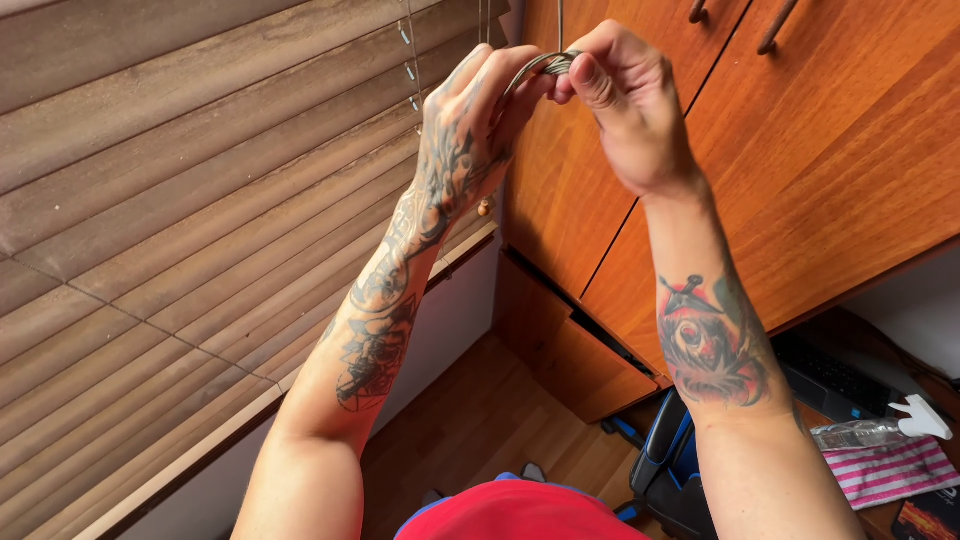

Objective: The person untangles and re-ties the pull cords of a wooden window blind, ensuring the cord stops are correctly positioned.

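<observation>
Both your hands pinch the blind cords up high beside the wooden blind.

Your left hand [470, 120] and right hand [625, 100] are closed on the looped bundle of cords [540, 66], held between them at the wooden blind's [180, 220] edge, in front of the cabinet [820, 170], so the loops stay gathered rather than dangling.

cord loop [540, 66] mostly hidden between fingers; spray bottle [870, 432] partly behind right forearm.
</observation>
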